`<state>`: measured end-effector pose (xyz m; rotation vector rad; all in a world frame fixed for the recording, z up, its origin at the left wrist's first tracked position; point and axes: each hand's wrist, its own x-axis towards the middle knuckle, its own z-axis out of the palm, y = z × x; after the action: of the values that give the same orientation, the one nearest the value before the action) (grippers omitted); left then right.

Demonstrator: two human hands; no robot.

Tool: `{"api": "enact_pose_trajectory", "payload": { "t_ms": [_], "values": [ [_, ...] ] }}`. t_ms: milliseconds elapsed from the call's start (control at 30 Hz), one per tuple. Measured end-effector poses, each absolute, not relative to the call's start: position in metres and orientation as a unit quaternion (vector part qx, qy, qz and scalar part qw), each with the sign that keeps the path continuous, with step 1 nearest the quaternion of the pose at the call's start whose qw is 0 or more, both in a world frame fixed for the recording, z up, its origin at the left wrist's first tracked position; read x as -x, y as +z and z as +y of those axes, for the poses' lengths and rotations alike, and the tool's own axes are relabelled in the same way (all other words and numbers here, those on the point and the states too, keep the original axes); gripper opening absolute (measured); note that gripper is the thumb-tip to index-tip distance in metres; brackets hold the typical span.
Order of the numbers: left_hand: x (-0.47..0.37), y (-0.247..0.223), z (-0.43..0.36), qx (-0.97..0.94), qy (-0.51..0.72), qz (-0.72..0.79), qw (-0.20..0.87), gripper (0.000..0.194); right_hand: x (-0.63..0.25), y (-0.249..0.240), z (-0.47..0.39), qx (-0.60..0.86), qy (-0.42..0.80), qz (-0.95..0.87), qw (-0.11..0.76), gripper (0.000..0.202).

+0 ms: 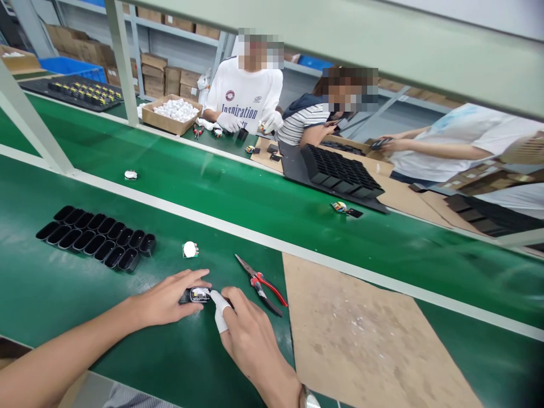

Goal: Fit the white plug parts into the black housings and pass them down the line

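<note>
A small black housing with a circuit board inside [199, 294] rests on the green table. My left hand [170, 297] holds it between thumb and fingers from the left. At its right edge is my right hand [244, 323], with a white covering on one finger and the fingers bent together; what they pinch, if anything, is too small to name. Just above my left hand lies a round white part on a small board [190, 249]. Red-handled pliers [261, 283] lie to the right, jaws pointing up and left.
Black cups [93, 241] stand in rows at left. Cardboard [365, 328] covers the table at right. A green belt [221, 192] carries a few small parts, including a board [340, 207]. People work beyond it, near a box of white parts [174, 110] and stacked black housings [340, 173].
</note>
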<state>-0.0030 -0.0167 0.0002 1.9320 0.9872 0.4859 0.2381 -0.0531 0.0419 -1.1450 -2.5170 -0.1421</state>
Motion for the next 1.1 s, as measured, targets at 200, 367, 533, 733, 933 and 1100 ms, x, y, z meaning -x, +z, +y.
{"api": "enact_pose_trajectory", "payload": {
  "t_ms": [200,367,533,733,933,1100],
  "values": [
    [0.001,0.002,-0.019,-0.778,0.2,0.4,0.442,0.071,-0.233,0.057,-0.055,0.395,-0.076,-0.902,0.158,0.028],
    [0.002,0.0,-0.02,-0.792,0.208,0.398,0.414,0.071,-0.234,0.068,-0.059,0.395,-0.094,-0.899,0.164,0.029],
    [0.003,0.0,-0.02,-0.795,0.207,0.402,0.405,0.074,-0.249,0.065,-0.065,0.427,-0.083,-0.879,0.196,0.03],
    [0.001,0.0,-0.02,-0.796,0.207,0.405,0.399,0.072,-0.254,0.052,-0.068,0.435,-0.073,-0.877,0.19,0.028],
    [0.002,-0.003,-0.019,-0.8,0.211,0.4,0.395,0.073,-0.255,0.044,-0.062,0.433,-0.041,-0.875,0.211,0.026],
    [0.002,-0.003,-0.019,-0.797,0.206,0.411,0.391,0.07,-0.259,0.033,-0.058,0.431,-0.006,-0.873,0.228,0.025]
  ]
}}
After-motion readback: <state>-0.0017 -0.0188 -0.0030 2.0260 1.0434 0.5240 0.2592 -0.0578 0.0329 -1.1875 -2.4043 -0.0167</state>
